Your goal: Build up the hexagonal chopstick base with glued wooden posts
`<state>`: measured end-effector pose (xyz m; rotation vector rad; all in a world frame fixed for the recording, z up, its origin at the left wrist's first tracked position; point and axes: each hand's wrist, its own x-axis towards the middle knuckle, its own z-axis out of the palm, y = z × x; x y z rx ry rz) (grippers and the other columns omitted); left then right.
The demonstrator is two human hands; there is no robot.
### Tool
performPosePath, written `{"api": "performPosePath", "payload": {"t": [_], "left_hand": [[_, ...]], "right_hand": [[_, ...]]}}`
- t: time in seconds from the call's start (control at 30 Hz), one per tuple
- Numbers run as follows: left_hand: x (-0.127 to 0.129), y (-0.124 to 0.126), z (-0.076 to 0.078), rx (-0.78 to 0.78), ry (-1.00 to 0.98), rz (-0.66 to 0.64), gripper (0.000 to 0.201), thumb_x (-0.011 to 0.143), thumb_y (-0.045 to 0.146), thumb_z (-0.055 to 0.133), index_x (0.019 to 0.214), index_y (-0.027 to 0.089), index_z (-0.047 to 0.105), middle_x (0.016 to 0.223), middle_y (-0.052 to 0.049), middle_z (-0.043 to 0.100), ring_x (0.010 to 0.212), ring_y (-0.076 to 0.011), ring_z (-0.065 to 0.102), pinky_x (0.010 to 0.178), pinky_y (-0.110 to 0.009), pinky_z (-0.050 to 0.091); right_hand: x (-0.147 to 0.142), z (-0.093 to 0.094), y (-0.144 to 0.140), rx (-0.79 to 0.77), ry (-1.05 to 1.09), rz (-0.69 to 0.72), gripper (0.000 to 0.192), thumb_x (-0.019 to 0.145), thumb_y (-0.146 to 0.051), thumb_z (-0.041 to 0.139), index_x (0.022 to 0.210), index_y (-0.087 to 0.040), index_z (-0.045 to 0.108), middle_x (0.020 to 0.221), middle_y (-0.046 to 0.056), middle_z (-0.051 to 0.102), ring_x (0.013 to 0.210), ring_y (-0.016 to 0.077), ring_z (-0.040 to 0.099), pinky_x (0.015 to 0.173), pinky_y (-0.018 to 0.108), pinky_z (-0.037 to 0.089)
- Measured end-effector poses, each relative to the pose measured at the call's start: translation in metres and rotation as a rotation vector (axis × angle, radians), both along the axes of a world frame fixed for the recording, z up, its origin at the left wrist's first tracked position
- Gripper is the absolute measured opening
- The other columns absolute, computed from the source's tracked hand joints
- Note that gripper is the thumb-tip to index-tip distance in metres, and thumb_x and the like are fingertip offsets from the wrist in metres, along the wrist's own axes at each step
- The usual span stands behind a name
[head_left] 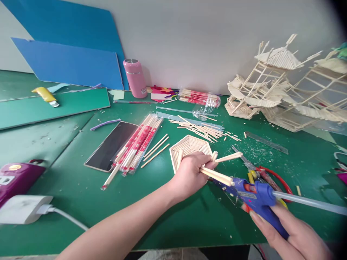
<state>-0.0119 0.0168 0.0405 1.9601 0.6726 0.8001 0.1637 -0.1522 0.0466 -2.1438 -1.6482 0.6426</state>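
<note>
Head cam looks fwd/down, close over green table (81, 202).

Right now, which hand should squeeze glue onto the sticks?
Probably the right hand: it already grips the blue glue gun, whose nozzle points at the short wooden sticks. The left hand is busy, its fingers pinching those sticks.

Two bare forearms enter the view from the lower edge, one from about seven o'clock and one from about five o'clock. Neither the left hand (189, 173) nor the right hand (295, 234) wears a glove, ring, watch or bracelet, and no sleeve shows on either arm. The right hand's fingernails are short and unpainted
</note>
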Motion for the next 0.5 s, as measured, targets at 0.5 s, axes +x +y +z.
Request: {"api": "performPosePath", "payload": {"t": [0.5], "left_hand": [[-0.001, -0.001, 0.002, 0.020, 0.063, 0.027, 0.027, 0.084, 0.018, 0.042, 0.058, 0.016, 0.044, 0.056, 0.003, 0.039, 0.052, -0.0085, 0.036, 0.049, -0.021, 0.028]], "right_hand": [[0.001, 0.007, 0.015, -0.091, 0.207, -0.002, 0.038, 0.084, -0.037, 0.044, 0.118, -0.022, 0.047, 0.108, 0.006, 0.062, 0.095, 0.0188, 0.060, 0.079, 0.023, 0.049]]}}
